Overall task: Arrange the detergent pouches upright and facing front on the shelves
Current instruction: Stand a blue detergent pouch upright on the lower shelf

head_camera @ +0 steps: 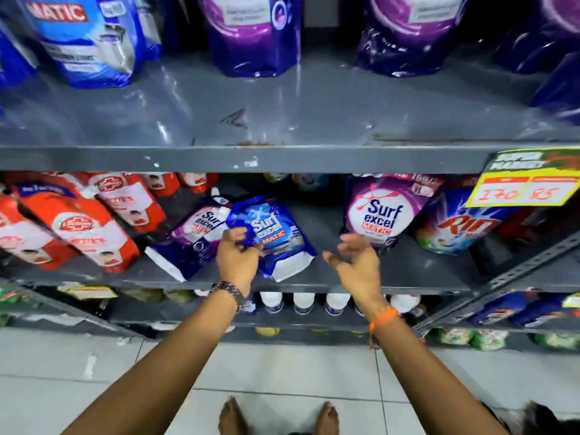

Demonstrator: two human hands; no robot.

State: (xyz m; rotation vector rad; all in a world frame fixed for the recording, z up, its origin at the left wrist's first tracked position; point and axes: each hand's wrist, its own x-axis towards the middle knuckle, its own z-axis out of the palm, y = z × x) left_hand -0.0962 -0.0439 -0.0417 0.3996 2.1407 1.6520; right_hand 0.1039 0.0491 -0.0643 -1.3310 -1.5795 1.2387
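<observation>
A blue Surf Excel Matic pouch (276, 237) leans on the middle shelf (314, 285). My left hand (237, 257) grips its lower left edge. To its left a purple Surf Excel pouch (191, 240) lies tilted, its white base toward the shelf front. Another purple Surf Excel Matic pouch (381, 211) stands upright and faces front on the right. My right hand (356, 259) hovers open between the blue pouch and that upright pouch, touching neither. On the top shelf (282, 158) stand a blue Matic pouch (88, 39) and purple pouches (254, 32).
Red Lifebuoy pouches (78, 221) fill the middle shelf's left end. A Rin pouch (461, 227) stands at the right under a yellow price tag (527, 186). White bottles (304, 301) line the shelf below. My bare feet (279, 417) stand on the tiled floor.
</observation>
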